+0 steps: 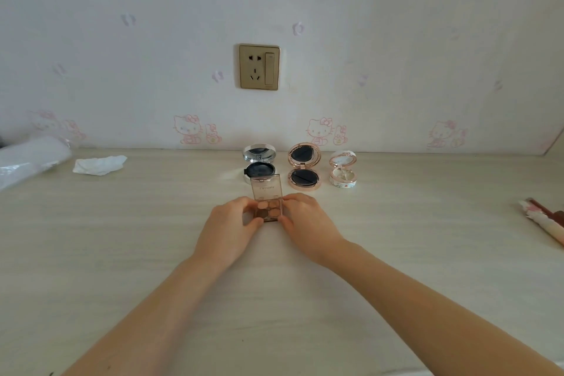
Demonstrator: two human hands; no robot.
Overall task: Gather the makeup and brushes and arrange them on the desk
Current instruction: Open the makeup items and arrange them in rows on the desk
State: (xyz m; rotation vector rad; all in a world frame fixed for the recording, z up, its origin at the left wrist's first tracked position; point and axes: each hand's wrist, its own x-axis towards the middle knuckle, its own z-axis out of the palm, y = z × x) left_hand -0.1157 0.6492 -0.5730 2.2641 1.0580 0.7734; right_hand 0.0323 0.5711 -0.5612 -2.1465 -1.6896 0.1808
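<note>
Left hand [232, 223] curls on the left edge of the open eyeshadow palette [268, 206], fingers closed against it; right hand [305, 218] pinches its right edge likewise. The palette sits between both hands, lid raised. Step in hand: placing it before three open compacts [303, 166], which stand just beyond the fingertips. Next move probably calls for a level set-down and release.

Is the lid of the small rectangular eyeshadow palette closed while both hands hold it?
No, the small rectangular eyeshadow palette has its clear lid raised, showing brown pans between the left hand and right hand.
</note>
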